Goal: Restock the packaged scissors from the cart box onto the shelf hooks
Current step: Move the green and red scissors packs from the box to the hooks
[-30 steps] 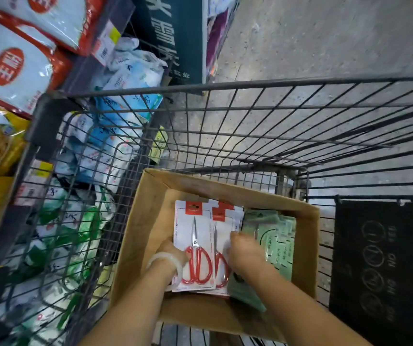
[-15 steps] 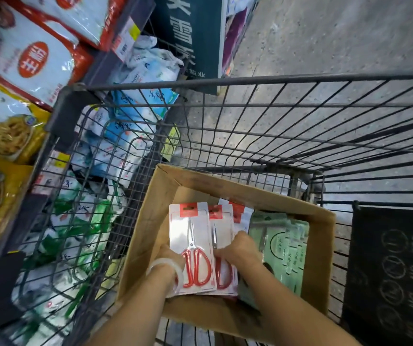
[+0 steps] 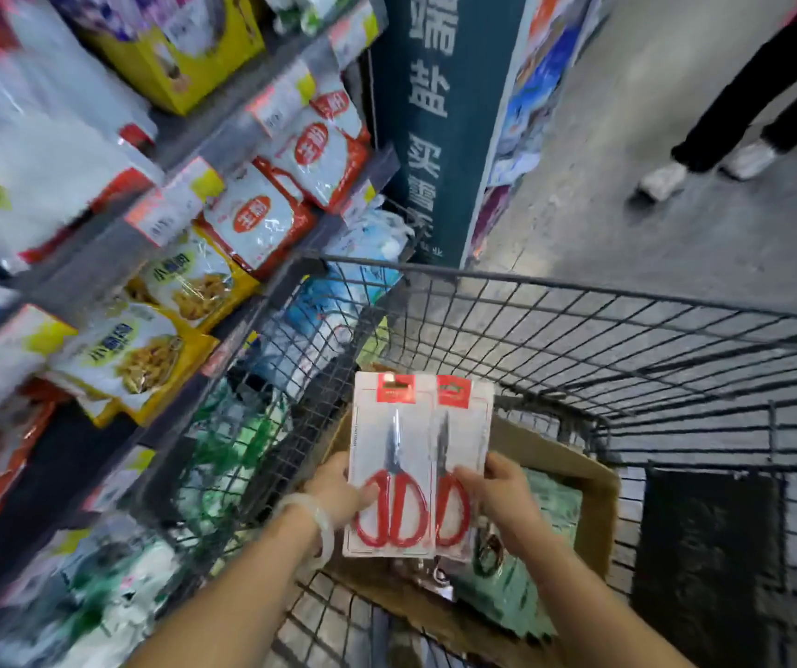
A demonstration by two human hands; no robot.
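Observation:
Two white blister packs of red-handled scissors (image 3: 394,455) are held upright above the cardboard box (image 3: 579,479) in the wire cart (image 3: 627,339). My left hand (image 3: 338,489) grips the left edge of the front pack, thumb on its face. My right hand (image 3: 497,494) grips the right edge of the second scissors pack (image 3: 464,426), which overlaps behind the first. Green packets (image 3: 521,595) remain in the box under my right hand. No shelf hooks are in view.
Shelves (image 3: 184,151) at the left carry bagged foods with price tags, close against the cart's left side. A dark blue sign pillar (image 3: 439,127) stands ahead. A person's legs and white shoes (image 3: 704,171) are on the grey floor at upper right.
Both hands have lifted the scissors packs up out of the box and stood them upright. My view has tilted up, bringing the shelves and the person's legs into sight.

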